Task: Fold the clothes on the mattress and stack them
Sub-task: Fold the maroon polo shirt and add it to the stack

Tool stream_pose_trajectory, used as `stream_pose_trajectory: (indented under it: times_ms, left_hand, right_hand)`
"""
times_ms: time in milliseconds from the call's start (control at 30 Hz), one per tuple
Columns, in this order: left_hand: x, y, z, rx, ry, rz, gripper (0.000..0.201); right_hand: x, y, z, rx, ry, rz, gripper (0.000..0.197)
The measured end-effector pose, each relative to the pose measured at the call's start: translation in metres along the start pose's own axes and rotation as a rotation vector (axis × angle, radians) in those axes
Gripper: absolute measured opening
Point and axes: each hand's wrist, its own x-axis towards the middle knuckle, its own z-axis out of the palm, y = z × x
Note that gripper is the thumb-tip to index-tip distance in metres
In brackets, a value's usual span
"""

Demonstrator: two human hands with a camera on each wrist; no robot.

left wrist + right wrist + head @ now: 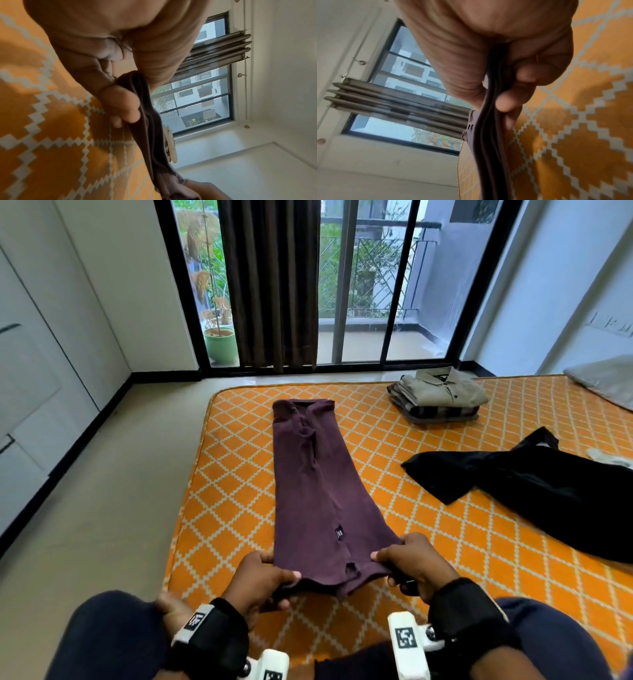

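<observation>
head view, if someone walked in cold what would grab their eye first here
First the orange mattress with its white lattice pattern, and on it the maroon shirt, folded into a long strip running away from the person. The left hand and right hand each pinch a near corner of its hem. To the right lies an unfolded black garment, and beyond it, at the far edge, a stack of folded clothes.

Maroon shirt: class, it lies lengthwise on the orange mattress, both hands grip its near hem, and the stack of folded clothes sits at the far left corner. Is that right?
One detail is wrong. The stack of folded clothes sits at the far right, not the far left, as the head view shows. The rest holds: the maroon shirt lies lengthwise on the orange mattress, and the left hand and right hand grip its near hem.
</observation>
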Motion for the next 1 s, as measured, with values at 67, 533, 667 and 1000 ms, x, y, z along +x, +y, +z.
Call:
stream_pose_trajectory:
  times_ms: [67,533,667,1000]
  left_hand:
    - [-0.008,-0.001,-0.005,0.003,0.016,-0.009,0.048]
    - [-0.014,0.068,-0.019,0.048,-0.082,0.265,0.011]
    - [0.057,0.116,-0.024,-0.111,-0.139,0.419,0.035]
    - [0.155,0.051,-0.03,0.524,0.257,0.335,0.086]
  right_hand:
    - [-0.006,0.006,-0.001,-0.049,0.02,-0.049,0.036]
    - [-0.012,-0.072,-0.032,0.118,-0.196,-0.249,0.026]
    - [0.055,-0.115,-0.026,0.291,-0.305,-0.363,0.052]
    - [0.148,-0.041,0.014,-0.722,0.248,-0.536,0.096]
